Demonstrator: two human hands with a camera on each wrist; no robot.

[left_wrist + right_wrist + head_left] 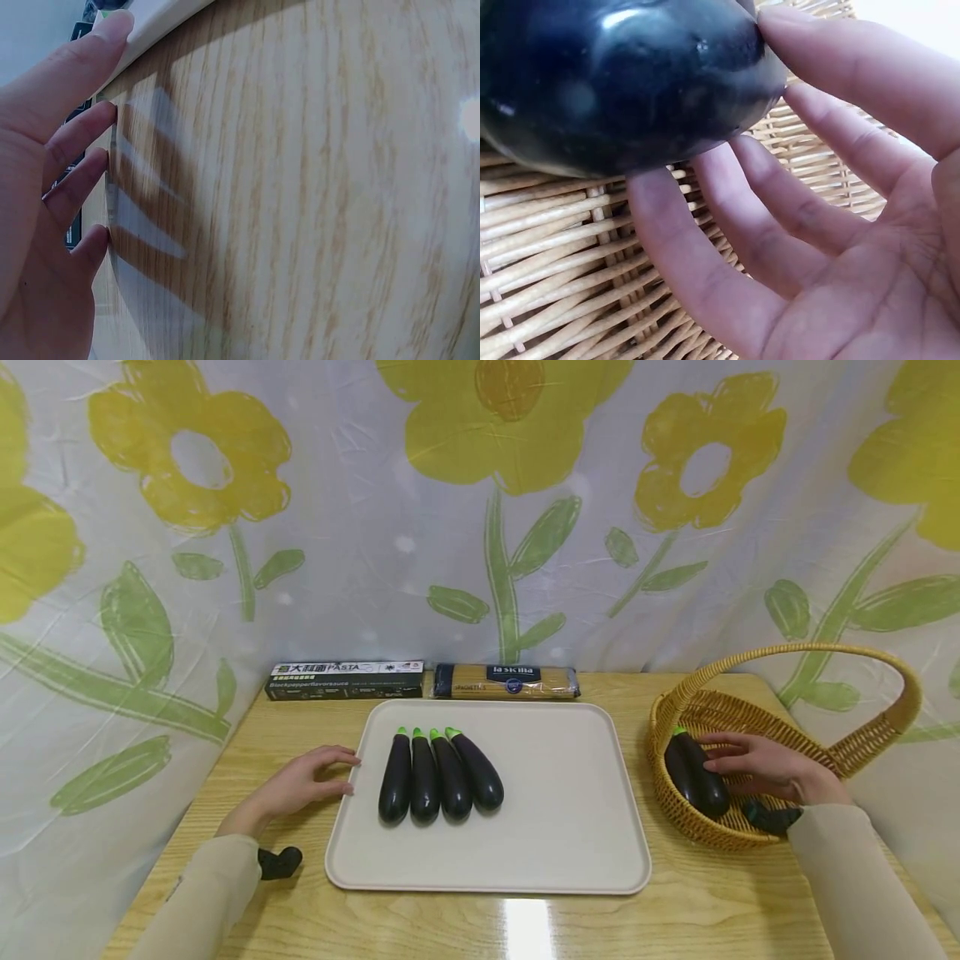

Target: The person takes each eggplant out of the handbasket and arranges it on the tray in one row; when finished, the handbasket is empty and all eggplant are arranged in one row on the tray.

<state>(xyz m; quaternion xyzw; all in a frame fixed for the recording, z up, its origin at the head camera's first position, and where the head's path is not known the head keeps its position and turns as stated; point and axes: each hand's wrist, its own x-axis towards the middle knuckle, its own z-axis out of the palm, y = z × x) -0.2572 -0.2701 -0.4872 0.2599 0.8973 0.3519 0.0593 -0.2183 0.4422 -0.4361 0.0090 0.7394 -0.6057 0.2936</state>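
Right hand (776, 767) is the near one; left hand (300, 785) is across the tray (570, 810), well apart from the basket (678, 818). Basket sits by the tabletop (405, 931)'s right edge, two eggplants in it side by side. The key relation: the right eggplant (711, 793) lies just left of the right hand, long axis running from the basket's far side toward its near rim, slightly slanted, blunt end nearest the wearer. So the fingers come in from the side, across the axis (seems a fair angle for a sideways grasp). Right fingers are spread and lightly bent, tips touching the skin, palm off it; no closed hold shows. Left hand is loose, thumb and fingers apart with nothing between, at the tray's left edge (contact: can't tell). On the tray, the row of four eggplants (425, 783) fills the left half, green caps toward the far edge, the rightmost one tilted; bare space runs from it to the tray's right edge, the side facing the basket.
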